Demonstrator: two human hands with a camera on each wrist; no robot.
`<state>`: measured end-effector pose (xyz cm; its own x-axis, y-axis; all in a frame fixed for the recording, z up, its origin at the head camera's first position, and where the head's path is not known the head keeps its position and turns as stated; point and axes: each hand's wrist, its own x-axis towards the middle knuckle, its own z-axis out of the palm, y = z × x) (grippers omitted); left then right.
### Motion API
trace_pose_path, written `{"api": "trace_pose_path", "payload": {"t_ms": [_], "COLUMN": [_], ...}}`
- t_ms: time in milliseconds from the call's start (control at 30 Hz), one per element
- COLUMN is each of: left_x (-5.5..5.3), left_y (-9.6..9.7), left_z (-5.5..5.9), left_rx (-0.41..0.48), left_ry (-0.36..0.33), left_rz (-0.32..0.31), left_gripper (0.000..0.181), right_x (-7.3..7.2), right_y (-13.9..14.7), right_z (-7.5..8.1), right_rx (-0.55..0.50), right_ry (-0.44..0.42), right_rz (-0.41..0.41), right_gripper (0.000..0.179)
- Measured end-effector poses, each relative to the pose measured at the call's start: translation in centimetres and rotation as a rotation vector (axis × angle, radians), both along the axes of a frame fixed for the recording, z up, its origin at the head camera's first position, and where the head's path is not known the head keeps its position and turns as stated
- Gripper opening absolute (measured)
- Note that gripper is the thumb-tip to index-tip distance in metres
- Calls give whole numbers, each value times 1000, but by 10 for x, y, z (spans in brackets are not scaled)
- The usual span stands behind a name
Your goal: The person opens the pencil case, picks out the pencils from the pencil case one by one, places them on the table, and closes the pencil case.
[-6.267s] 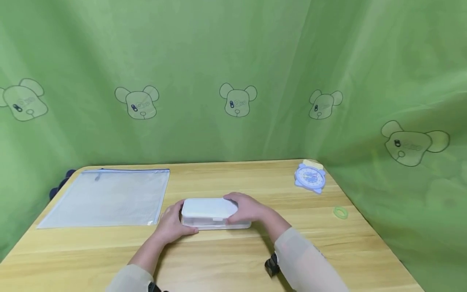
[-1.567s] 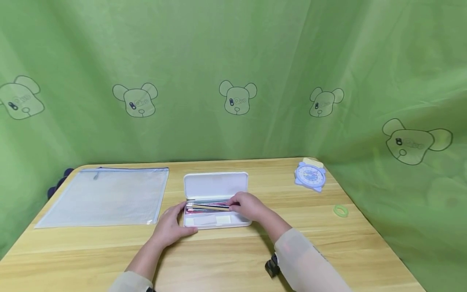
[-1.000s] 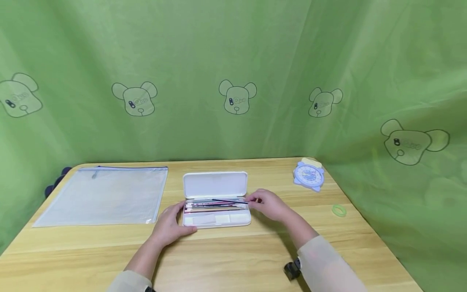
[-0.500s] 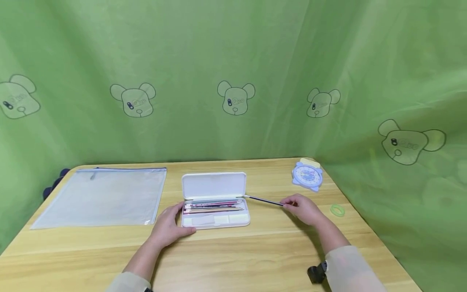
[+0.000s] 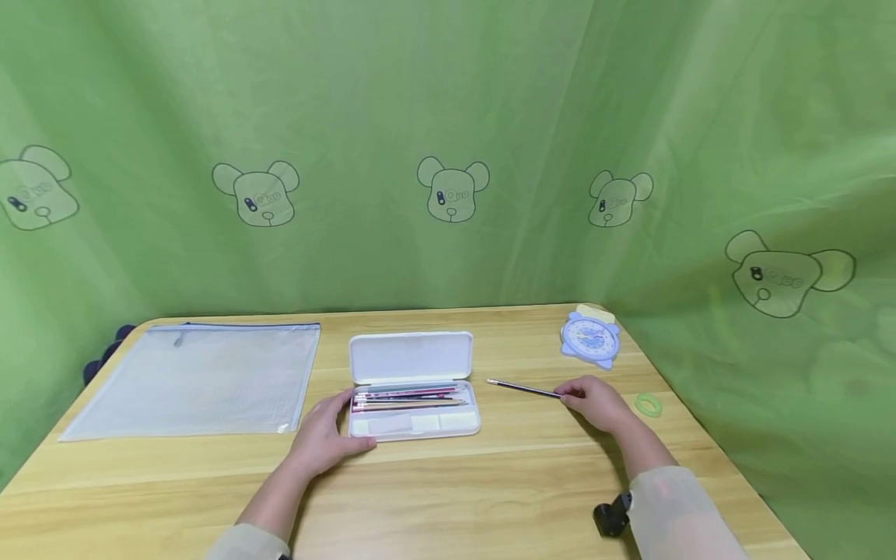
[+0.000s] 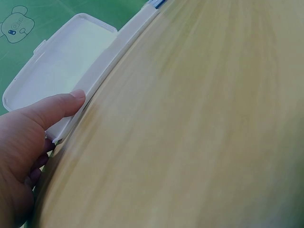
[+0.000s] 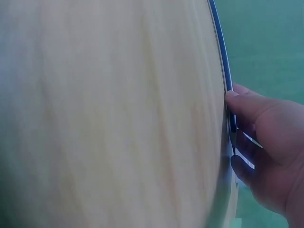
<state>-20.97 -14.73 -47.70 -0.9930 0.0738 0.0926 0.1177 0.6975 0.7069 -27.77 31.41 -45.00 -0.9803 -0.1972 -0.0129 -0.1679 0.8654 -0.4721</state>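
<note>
A white pencil case (image 5: 458,421) lies with its lid up in the middle of the table, several pencils (image 5: 409,400) inside its back part. My left hand (image 5: 323,437) grips the case's left end; in the left wrist view the thumb (image 6: 61,107) lies along the front wall, with the other fingers partly hidden. To the right of the case, my right hand (image 5: 595,403) pinches a dark pencil (image 5: 521,387) near one end, its pale end pointing left toward the case. The right wrist view shows this dark blue pencil (image 7: 219,35) between thumb and fingers, its sharpened tip downward.
A translucent zip pouch (image 5: 203,381) lies flat on the left of the wooden table (image 5: 420,498). On the right are a blue clock (image 5: 590,337), a pale yellow block (image 5: 595,313) behind it, and a green ring (image 5: 648,404). A green curtain (image 5: 364,257) stands behind.
The case's lid was opened. My right hand drew the dark pencil out of the case and moved it right, onto or just above the table. My left hand stayed at the case.
</note>
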Motion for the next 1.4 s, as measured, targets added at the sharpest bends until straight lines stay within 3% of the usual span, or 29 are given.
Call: {"api": "trace_pose_path", "payload": {"t_ms": [300, 567, 867, 1133, 1400], "left_x": [1, 0, -1, -1, -1], "left_y": [1, 0, 0, 0, 0], "left_z": [0, 0, -2, -1, -2], "left_rx": [-2, 1, 4, 3, 2], "left_ry": [-2, 6, 4, 0, -1], "left_rz": [0, -3, 0, 2, 2], "left_gripper": [102, 102, 103, 102, 102], "right_x": [3, 8, 9, 10, 5], "right_y": [-4, -35, -91, -141, -172], "right_z": [3, 14, 19, 19, 17], "right_rx": [-45, -148, -224, -256, -176], "right_ry": [0, 45, 43, 9, -31], "right_rz": [-28, -38, 29, 150, 203], "right_gripper": [26, 30, 23, 19, 16]}}
